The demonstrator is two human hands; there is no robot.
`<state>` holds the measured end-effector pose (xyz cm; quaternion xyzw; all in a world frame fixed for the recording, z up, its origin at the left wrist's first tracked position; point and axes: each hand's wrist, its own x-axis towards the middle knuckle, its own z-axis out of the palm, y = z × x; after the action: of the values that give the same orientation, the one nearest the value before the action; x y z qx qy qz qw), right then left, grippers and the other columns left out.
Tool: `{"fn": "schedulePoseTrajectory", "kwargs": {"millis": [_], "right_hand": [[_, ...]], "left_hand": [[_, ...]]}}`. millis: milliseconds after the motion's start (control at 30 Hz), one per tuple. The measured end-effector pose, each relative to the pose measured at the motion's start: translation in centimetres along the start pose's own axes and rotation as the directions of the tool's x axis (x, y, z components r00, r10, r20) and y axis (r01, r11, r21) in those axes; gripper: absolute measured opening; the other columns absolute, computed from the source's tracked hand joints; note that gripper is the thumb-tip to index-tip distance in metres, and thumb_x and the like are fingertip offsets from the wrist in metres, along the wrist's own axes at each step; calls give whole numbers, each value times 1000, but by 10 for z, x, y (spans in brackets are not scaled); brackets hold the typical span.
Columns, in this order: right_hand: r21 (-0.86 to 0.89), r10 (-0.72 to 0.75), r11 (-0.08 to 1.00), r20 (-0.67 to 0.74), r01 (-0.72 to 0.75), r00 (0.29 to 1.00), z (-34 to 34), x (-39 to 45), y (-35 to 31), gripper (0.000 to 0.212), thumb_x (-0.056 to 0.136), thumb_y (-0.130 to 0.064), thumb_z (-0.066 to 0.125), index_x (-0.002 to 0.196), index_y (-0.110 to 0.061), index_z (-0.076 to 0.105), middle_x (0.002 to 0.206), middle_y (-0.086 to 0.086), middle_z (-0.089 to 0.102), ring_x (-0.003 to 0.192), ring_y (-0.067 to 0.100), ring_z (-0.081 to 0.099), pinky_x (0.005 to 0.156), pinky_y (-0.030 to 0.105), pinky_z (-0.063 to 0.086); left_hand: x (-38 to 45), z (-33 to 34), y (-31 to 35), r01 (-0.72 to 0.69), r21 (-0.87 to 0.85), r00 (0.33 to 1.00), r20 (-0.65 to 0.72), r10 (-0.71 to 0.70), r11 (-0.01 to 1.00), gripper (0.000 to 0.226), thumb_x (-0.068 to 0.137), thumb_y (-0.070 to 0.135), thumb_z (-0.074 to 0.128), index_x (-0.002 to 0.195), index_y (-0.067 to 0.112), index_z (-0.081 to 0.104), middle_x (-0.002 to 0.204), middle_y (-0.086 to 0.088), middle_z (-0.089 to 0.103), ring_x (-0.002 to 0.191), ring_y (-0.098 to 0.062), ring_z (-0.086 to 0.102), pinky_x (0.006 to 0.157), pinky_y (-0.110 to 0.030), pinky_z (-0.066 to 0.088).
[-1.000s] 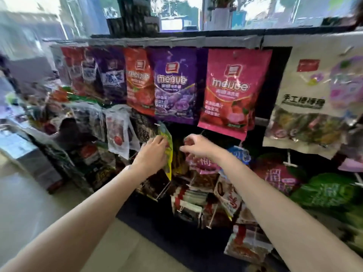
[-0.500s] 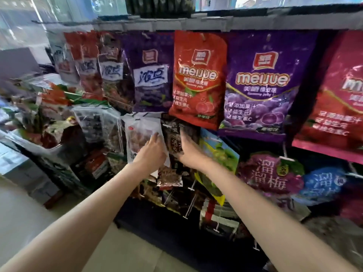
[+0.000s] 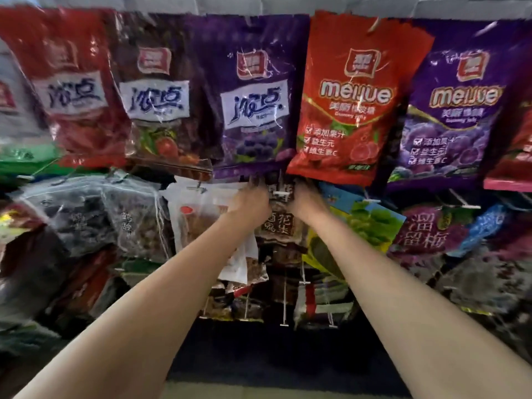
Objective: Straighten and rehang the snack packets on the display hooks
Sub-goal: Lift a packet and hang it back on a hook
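Left hand: the left hand (image 3: pixel 250 203) reaches up to the left edge of a dark brown peanut packet (image 3: pixel 278 223) in the second row; its fingers run up under the bottom edge of the purple grape packet (image 3: pixel 253 99) above, so how far they are curled cannot be told.
Right hand: the right hand (image 3: pixel 306 203) sits at the right edge of the same packet, fingertips hidden under the red meijue packet (image 3: pixel 354 105); its grip cannot be told either.
Peanut packet: it hangs between the two hands, touching both, roughly upright, its top at a white hook tip (image 3: pixel 280 193) that pokes out between the knuckles.
Neighbours in the row: a clear packet with a white header (image 3: pixel 198 214) lies just left of the left wrist; a green and yellow packet (image 3: pixel 365 223), tilted, lies just right of the right wrist.
Top row: red, brown and purple packets hang side by side, with a purple meijue packet (image 3: pixel 457 110) right of the red one.
Lower rows: more packets on white hooks, blurred.
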<state>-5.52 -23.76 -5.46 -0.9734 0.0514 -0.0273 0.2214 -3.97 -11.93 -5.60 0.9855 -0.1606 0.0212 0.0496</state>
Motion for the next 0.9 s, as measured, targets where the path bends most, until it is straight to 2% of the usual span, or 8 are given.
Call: {"fn": "schedulePoseTrajectory", "kwargs": {"millis": [67,167,300,400,500,600,767,900], "right_hand": [[-30,-4,1000,-66,2,998,5,7,2,44,90,-25,55,130,-7,48,140,15,43,123,31,46,98,34,37],[-56,-69,997,-165,61,984,14,15,7,45,90,-17,53,133,-7,47,154,9,20,124,32,45,100,36,36],[-20,-152,988,-211,151,966,24,22,19,48,89,-18,52,136,-12,46,158,4,5,129,30,42,104,37,37],[-21,-175,984,-253,176,951,23,27,22,44,89,-16,51,132,-6,46,153,10,25,130,28,40,102,32,35],[-10,-170,984,-323,176,931,25,35,15,44,88,-12,51,130,-5,40,131,17,50,120,33,48,92,35,39],[-24,-146,989,-306,146,941,23,45,9,50,91,-22,50,135,-6,31,132,19,50,118,37,49,91,40,41],[8,-128,991,-225,133,966,14,60,9,50,91,-28,52,134,-10,34,136,15,46,120,33,49,89,33,39],[6,-124,991,-262,130,957,25,64,11,51,89,-25,53,136,-17,34,140,12,40,122,31,47,93,35,40]], "left_hand": [[10,12,0,-28,40,999,-30,30,999,42,94,14,41,133,0,38,141,-22,39,124,-32,46,96,-37,40],[26,28,-3,-80,59,983,-161,89,995,52,92,19,41,141,5,31,154,-17,12,127,-27,45,93,-35,42],[30,31,-4,-131,34,941,-310,135,991,53,95,23,41,143,4,25,154,-14,14,128,-28,42,96,-35,38],[34,36,-5,-139,51,919,-364,148,989,52,95,25,41,141,3,29,149,-18,23,122,-32,47,94,-37,40],[38,43,-7,-137,76,924,-348,156,988,53,96,26,38,142,3,27,151,-21,17,129,-31,41,95,-38,40],[37,40,-8,-133,37,931,-339,138,990,55,94,23,41,143,4,24,152,-18,16,129,-30,40,97,-36,37],[38,33,-6,-132,-43,942,-316,112,990,58,92,24,46,142,4,24,153,-11,17,128,-31,41,98,-37,36],[42,43,-9,-143,16,932,-333,140,990,53,91,20,47,137,3,27,144,-14,24,115,-34,51,87,-39,44]]}}
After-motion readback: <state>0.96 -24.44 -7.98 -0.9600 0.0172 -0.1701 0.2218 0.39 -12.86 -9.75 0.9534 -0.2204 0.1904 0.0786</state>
